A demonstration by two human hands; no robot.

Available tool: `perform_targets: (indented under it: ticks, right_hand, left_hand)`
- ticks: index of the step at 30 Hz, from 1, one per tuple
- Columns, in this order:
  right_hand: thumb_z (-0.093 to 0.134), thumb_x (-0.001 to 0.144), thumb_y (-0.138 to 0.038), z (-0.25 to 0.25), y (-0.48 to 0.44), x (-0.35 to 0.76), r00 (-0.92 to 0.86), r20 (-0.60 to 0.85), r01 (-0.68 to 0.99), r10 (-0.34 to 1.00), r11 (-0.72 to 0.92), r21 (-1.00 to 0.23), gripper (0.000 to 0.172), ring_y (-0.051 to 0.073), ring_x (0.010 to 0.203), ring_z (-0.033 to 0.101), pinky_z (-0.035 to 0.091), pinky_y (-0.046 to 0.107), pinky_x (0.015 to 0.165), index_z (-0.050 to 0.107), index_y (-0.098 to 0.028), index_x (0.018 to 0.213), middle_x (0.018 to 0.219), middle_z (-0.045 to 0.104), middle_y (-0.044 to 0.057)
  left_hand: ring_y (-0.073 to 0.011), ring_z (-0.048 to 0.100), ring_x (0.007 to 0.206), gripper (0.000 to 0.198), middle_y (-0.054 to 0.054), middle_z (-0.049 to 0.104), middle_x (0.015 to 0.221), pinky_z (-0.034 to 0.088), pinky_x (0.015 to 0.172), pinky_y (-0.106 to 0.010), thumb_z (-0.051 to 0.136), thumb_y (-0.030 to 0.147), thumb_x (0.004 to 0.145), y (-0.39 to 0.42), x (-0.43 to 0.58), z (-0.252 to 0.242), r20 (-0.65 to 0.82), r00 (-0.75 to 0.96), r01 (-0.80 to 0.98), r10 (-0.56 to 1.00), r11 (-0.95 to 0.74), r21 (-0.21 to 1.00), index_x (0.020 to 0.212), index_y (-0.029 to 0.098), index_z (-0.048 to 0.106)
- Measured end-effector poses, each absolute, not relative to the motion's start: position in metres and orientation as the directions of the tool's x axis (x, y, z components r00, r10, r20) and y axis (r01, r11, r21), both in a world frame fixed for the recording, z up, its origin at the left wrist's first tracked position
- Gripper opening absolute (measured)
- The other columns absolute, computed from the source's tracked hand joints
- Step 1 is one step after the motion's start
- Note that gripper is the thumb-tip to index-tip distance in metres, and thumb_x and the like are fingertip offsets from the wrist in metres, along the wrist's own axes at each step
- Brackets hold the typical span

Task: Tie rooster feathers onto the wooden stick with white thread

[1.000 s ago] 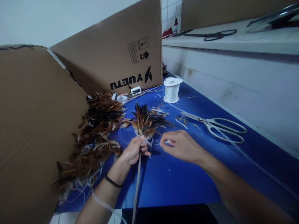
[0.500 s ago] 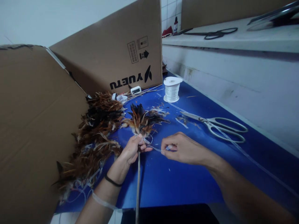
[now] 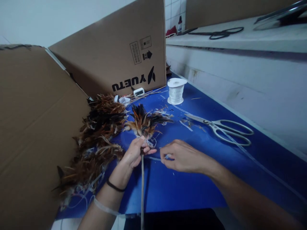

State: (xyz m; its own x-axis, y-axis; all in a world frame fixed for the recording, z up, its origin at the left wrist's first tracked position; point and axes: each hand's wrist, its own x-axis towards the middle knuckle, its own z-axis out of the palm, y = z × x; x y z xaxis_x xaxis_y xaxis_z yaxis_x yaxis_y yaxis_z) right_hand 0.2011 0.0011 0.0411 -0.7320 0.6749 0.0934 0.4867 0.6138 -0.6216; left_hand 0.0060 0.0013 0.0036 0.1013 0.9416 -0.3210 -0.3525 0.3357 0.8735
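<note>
My left hand [image 3: 136,152] grips a thin stick [image 3: 142,191] just under a tuft of brown, black and orange feathers [image 3: 144,123] at its top. My right hand [image 3: 182,157] pinches a clear plastic thread [image 3: 151,158] that runs across to the base of the tuft. Both hands hover low over the blue table [image 3: 182,185]. A black band circles my left wrist.
A strip of bound feathers [image 3: 96,143] lies along the left. Cardboard sheets [image 3: 115,54] stand behind and to the left. A white thread spool [image 3: 176,91] and silver scissors [image 3: 220,127] rest on the table. Black scissors [image 3: 220,33] lie on the white ledge.
My right hand has drawn the thread down and toward me, nearer my left hand. The feather tuft has shifted slightly left.
</note>
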Motion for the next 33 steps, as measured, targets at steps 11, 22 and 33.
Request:
perform_targets:
  ticks: [11, 22, 33]
  right_hand:
    - [0.051, 0.076, -0.018, 0.030, 0.011, 0.205, -0.572, 0.255, 0.639, 0.779, 0.619, -0.457, 0.015, 0.011, 0.056, 0.053, 0.028, 0.023, 0.055, 0.064, -0.020, 0.068, 0.062, 0.063, 0.000]
    - [0.044, 0.089, -0.022, 0.037, 0.016, 0.223, -0.587, 0.319, 0.595, 0.744, 0.664, -0.454, 0.023, 0.015, 0.073, 0.061, 0.038, 0.024, 0.063, 0.067, -0.021, 0.086, 0.081, 0.068, 0.003]
    - [0.051, 0.087, -0.017, 0.084, 0.019, 0.213, -0.786, 0.346, 0.539, 0.512, 0.842, -0.022, 0.014, 0.014, 0.066, 0.054, 0.027, 0.026, 0.053, 0.063, -0.018, 0.078, 0.074, 0.063, 0.003]
  left_hand:
    - [-0.0023, 0.026, 0.042, 0.045, 0.009, 0.030, 0.054, 0.037, 0.033, -0.015, 0.066, 0.054, 0.069, -0.009, 0.016, 0.001, -0.375, 0.201, -0.139, 0.905, 0.405, 0.904, 0.067, 0.016, 0.042]
    - [-0.0017, 0.021, 0.039, 0.046, 0.010, 0.027, 0.055, 0.013, 0.036, -0.013, 0.058, 0.058, 0.074, -0.016, 0.014, 0.002, -0.365, 0.213, 0.014, 0.906, 0.371, 0.929, 0.068, 0.020, 0.033]
    - [-0.0146, 0.046, 0.063, 0.005, -0.001, 0.056, 0.067, 0.037, 0.064, -0.024, 0.060, 0.023, 0.077, -0.032, 0.012, 0.017, -0.068, 0.237, 0.376, 0.969, -0.027, 0.926, 0.077, 0.018, 0.060]
